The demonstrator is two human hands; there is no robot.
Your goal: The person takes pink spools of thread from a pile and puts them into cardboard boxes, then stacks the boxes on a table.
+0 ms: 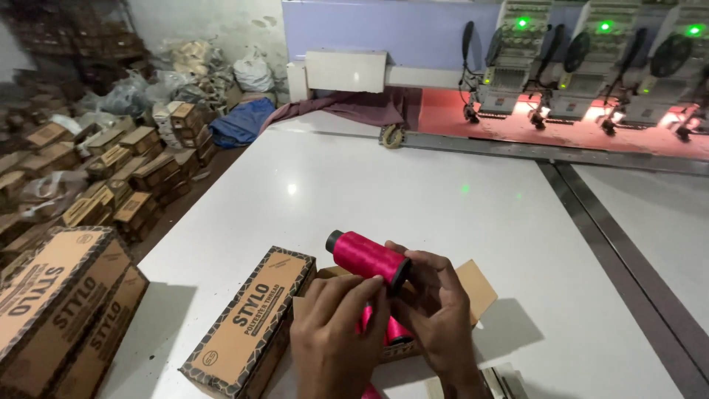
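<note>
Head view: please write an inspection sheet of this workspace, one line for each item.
Surface: white table, mostly bare, with a dark seam at right.
Job's things: pink spool held up; open box below holds more pink spools.
Clutter: closed box on the table; stacked boxes at left.
Grippers: left hand and right hand both grip the pink spool.
Cables: black cables at the machines.
Surroundings: embroidery machines with green lights over red fabric; box piles and bags on the floor.
</note>
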